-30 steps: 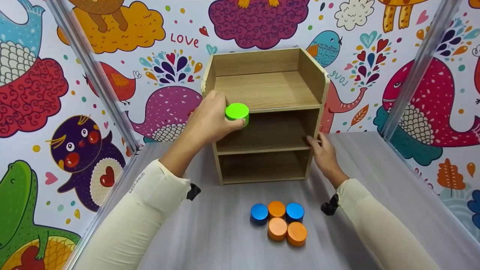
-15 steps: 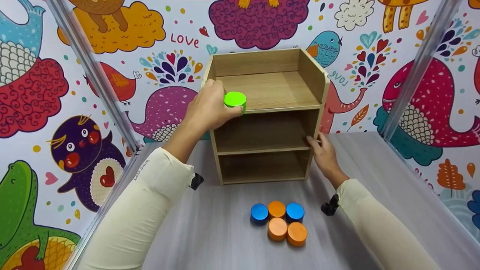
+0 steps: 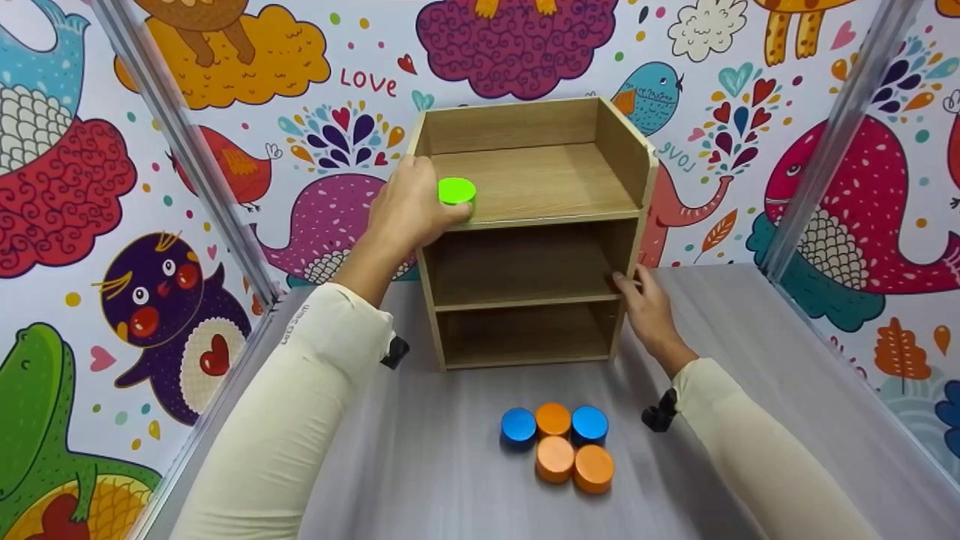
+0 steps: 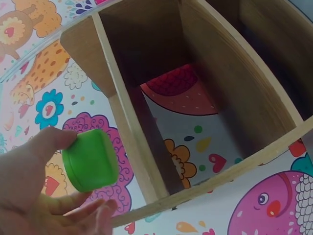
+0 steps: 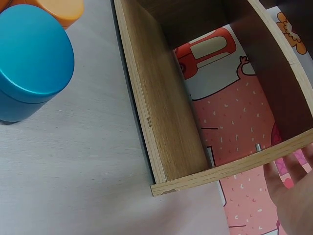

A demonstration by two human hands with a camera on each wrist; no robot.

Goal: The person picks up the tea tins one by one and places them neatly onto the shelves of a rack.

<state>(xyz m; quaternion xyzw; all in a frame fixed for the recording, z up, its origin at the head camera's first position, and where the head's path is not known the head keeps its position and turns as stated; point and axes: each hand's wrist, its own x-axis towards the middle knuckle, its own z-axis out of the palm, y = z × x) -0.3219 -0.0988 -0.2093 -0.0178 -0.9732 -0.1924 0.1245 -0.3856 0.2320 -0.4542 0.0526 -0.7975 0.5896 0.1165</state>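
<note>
Green, round, one: the tub [image 3: 457,193], held upright at the front left corner of the shelf [image 3: 547,180], at the level of its top board. Whether its base touches the board I cannot tell.

Left hand [image 3: 409,202], one: pinching the green tub, thumb on one side and fingers on the other, as the left wrist view also shows.

Right hand [image 3: 651,311], one: gripping the right side panel of the shelf at middle height, thumb at the front edge, fingers along the outer face.

Shelf, pale wood, one: three levels, standing upright on the table [image 3: 420,457]; low boards round the sides and back of the top level. From the wrists, the wall print shows through behind the lower levels, and a small metal peg [image 5: 258,147] sits by the side panel.

Tubs on the table, five, close together in front of the shelf. Far row: blue tub [image 3: 518,426], orange tub [image 3: 553,418], second blue tub [image 3: 589,425]. Near row: two more orange tubs [image 3: 555,458], side by side.

Sleeves [image 3: 262,442], cream, two, lettering on the left one; a black fitting [image 3: 395,351] at each wrist.

Walls [image 3: 480,127], white, printed with animals, hearts and clouds; metal posts [image 3: 187,150] at the two corners.
</note>
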